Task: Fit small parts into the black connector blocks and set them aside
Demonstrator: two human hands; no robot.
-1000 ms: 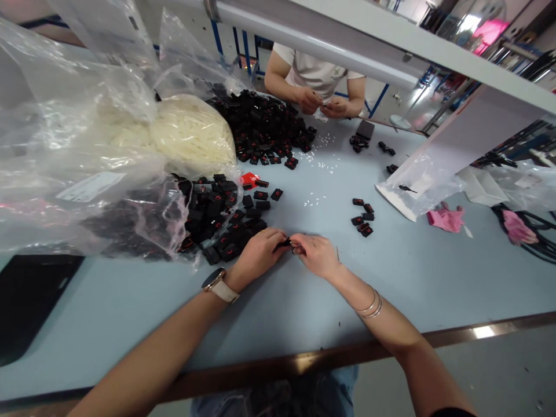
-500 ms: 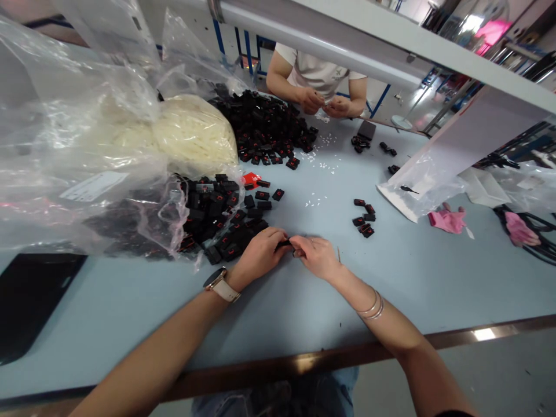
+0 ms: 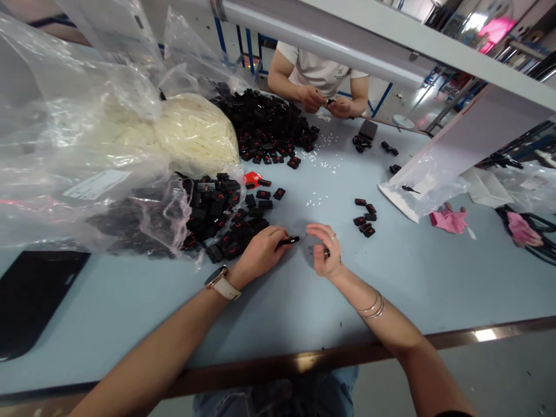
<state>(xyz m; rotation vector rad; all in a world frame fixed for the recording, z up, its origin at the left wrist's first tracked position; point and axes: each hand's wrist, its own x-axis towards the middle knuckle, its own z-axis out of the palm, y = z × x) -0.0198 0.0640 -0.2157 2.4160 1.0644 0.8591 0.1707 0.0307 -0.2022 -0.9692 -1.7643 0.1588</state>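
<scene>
Head view: left hand (image 3: 261, 252), fingers clamped on a black part (image 3: 293, 240), its end jutting into the gap toward the right hand (image 3: 329, 259). Right forefinger and thumb stand apart; I can't tell whether the curled fingers grip the dark bit at the palm. My judgement: a firm left pinch, exposed end unobstructed, serves best. Heaped black pieces (image 3: 217, 208) crowd the far left; a plastic bag (image 3: 108, 214) sprawls beside them. White slivers (image 3: 327, 167) lie farther off.

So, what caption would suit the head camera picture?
Left hand holding a small black part, right hand apart from it.
</scene>
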